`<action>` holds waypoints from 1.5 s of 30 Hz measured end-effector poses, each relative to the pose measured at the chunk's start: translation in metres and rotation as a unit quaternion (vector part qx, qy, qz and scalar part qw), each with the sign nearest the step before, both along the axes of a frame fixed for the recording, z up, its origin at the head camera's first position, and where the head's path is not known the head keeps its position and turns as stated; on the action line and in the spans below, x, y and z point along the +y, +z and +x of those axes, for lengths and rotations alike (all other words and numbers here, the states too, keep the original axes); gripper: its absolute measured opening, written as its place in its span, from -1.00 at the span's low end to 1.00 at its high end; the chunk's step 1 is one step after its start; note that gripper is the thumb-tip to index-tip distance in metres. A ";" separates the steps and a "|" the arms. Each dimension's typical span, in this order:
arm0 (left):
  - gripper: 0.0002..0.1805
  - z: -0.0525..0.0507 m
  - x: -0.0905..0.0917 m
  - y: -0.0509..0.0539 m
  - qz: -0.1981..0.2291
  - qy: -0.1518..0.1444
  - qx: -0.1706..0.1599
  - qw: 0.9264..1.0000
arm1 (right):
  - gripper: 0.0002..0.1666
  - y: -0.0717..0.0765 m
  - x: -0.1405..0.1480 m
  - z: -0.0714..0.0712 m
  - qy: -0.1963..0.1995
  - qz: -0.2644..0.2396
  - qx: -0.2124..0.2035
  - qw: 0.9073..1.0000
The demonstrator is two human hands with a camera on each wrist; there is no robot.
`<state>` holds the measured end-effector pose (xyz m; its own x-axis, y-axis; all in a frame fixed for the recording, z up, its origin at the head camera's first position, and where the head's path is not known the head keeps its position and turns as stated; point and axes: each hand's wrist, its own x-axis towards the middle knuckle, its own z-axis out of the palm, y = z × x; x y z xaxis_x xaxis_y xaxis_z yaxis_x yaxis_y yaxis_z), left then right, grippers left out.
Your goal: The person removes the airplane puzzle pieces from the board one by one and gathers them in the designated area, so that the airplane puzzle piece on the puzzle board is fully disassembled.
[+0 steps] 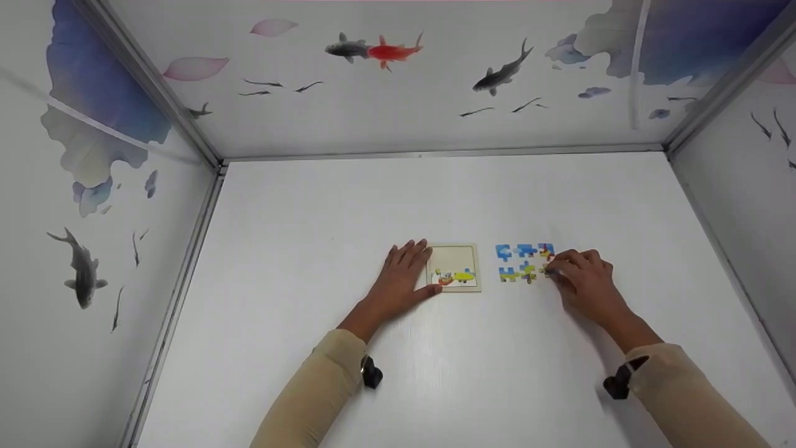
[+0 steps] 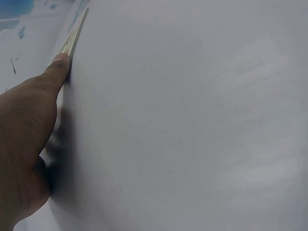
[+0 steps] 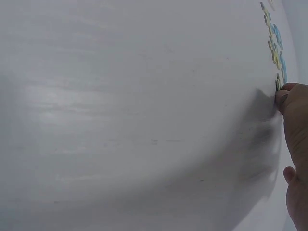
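Observation:
A square wooden puzzle tray (image 1: pixel 477 264) lies flat on the white table. Along its lower inside edge sits a strip of fitted picture (image 1: pixel 459 277) in yellow and red; bare wood shows above. My left hand (image 1: pixel 401 274) rests at the tray's left side, fingers extended, with the thumb on its near edge. To the right of the tray, several loose jigsaw pieces (image 1: pixel 526 250) lie in two rows. My right hand (image 1: pixel 587 283) pinches the near-right puzzle piece (image 1: pixel 547 270) between thumb and fingertips, which partly cover it. In the right wrist view, the fingertips (image 3: pixel 284 96) meet the end of the row.
The white table (image 1: pixel 342 211) is bounded by a left wall (image 1: pixel 37 261), a back wall (image 1: pixel 404 112) and a right wall (image 1: pixel 746 180), printed with fish and petals. Dark wrist devices (image 1: pixel 372 373) sit at both sleeve cuffs.

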<state>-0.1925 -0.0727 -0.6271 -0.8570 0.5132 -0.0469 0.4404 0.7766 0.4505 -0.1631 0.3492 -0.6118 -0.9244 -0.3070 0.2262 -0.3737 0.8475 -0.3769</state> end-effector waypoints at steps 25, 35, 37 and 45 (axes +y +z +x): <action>0.04 -0.001 0.000 -0.002 -0.009 0.004 -0.007 1.000 | -0.77 0.001 -0.003 -0.001 -0.015 0.019 -0.026 0.999; 0.04 0.000 -0.001 -0.003 -0.006 0.000 0.003 1.000 | -0.79 0.004 -0.012 -0.004 -0.009 -0.001 -0.010 1.000; 0.06 0.000 -0.001 -0.003 -0.005 -0.001 0.006 1.000 | -0.79 0.004 -0.020 -0.005 0.000 -0.009 0.000 1.000; 0.09 0.001 -0.001 -0.002 -0.011 0.001 0.002 1.000 | -0.63 0.013 -0.076 -0.016 0.036 0.000 -0.043 0.998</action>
<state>-0.1916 -0.0737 -0.6289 -0.8584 0.5099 -0.0552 0.4402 0.7877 0.4311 -0.1793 0.2733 -0.5987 -0.9162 -0.3728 0.1470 -0.3994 0.8199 -0.4101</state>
